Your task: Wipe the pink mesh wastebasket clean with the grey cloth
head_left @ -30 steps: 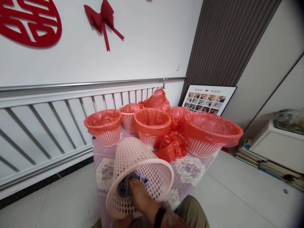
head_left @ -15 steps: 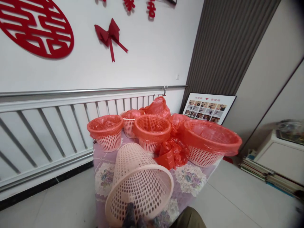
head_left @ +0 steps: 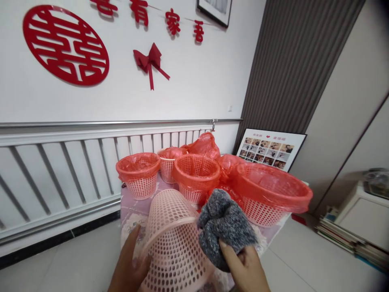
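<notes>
basket [head_left: 176, 243] on its side at the near part of the worktop [head_left: 130, 205], bare of any liner, its mouth turned toward us and its base pointing away. we judge this lie to be for access: the inner wall faces the hands. four other baskets, the left one [head_left: 141, 187], the middle one [head_left: 190, 194], the wide one on the right [head_left: 261, 211] and the small one behind [head_left: 168, 170], stand upright with red plastic in or over them, set further back, which we take as keeping them out of the hands' way.

right hand [head_left: 247, 265]: fingers closed, thumb on top, pinching a grey speckled cloth [head_left: 223, 227] by its near edge. the cloth is bunched, its far part hanging free of the grip, and it overlaps the right of the basket's rim from our view; whether it touches, we cannot tell.

left hand [head_left: 129, 263]: fingers well apart from the thumb, nothing seen gripped between them. it sits just beside the rim, the thumb overlapping it; we think it is placed to steady the basket, but contact is unclear.
</notes>
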Motion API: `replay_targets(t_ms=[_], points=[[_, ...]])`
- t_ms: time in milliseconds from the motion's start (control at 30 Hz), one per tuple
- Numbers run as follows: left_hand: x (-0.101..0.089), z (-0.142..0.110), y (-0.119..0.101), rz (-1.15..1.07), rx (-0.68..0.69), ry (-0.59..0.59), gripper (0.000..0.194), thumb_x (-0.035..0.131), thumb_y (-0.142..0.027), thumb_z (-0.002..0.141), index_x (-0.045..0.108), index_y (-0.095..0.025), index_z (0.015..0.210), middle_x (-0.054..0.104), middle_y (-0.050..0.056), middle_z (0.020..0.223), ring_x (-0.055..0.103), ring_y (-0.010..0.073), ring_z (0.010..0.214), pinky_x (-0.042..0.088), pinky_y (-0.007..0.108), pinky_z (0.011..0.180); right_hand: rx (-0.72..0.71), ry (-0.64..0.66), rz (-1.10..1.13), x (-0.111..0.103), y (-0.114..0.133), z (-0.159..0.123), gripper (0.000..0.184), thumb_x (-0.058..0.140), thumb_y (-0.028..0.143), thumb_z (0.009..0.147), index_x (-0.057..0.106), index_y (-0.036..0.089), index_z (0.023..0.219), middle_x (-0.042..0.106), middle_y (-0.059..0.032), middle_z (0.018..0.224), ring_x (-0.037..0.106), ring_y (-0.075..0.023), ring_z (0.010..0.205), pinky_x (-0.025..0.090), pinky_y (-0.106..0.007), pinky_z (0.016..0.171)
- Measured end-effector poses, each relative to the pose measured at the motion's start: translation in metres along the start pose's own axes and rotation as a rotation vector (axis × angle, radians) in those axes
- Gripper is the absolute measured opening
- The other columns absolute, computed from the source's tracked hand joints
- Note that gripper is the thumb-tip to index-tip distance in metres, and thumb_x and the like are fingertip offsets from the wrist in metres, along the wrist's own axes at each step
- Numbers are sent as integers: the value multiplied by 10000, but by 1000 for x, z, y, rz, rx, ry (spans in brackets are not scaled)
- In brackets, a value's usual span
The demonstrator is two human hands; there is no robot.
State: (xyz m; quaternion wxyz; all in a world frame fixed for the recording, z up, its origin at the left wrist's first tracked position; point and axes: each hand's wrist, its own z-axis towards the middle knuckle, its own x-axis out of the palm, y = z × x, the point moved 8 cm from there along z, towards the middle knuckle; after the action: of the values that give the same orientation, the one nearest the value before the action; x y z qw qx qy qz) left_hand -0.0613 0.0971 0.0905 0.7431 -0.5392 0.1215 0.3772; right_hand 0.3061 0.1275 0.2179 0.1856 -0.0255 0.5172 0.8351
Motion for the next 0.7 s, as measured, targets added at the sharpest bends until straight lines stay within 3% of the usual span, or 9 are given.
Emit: replay_targets(t_ms=[100,167,267,433,600,700], points=[[-12,34,-54,112,221,-84,630,574,-319,949,481,-99,1532,499,288,1620,469,411,1523,434,658,1208,-200,-94,-88,8,35,19,477,622,402,929,643,218,1369,718,-135,1270,677,-327,1230,584,-484,1024],[-3,44,-78,159,333,-45,582,501,-171,915,560,-131,1493,560,253,1583,515,377,1497,444,650,1199,-318,-155,-187,17,50,25,532,593,335,933,567,221,1452,599,-161,1461,579,-347,1376,523,-550,1107],[17,45,-95,185,381,41,675,418,-27,820,638,-175,1441,629,204,1535,589,316,1440,492,580,1174,-386,-159,-330,41,54,27,559,564,298,955,502,204,1503,461,-209,1584,489,-384,1465,493,-614,1129],[31,35,-103,214,413,69,709,412,5,771,658,-128,1422,651,241,1495,620,311,1402,529,512,1132,-409,175,-409,89,49,5,632,597,292,988,431,253,1596,351,-178,1703,407,-379,1541,488,-569,1166],[30,36,-106,275,400,91,745,424,38,704,663,-73,1401,659,291,1461,631,349,1384,540,535,1110,-463,425,-375,95,63,-3,647,546,153,980,445,302,1601,319,-121,1738,419,-298,1547,496,-452,1176],[35,38,-107,277,379,123,732,398,51,717,679,-77,1381,721,285,1370,697,341,1309,556,560,1094,-615,497,-504,102,78,3,745,698,105,855,517,296,1552,475,-168,1639,570,-372,1412,575,-521,1065]])
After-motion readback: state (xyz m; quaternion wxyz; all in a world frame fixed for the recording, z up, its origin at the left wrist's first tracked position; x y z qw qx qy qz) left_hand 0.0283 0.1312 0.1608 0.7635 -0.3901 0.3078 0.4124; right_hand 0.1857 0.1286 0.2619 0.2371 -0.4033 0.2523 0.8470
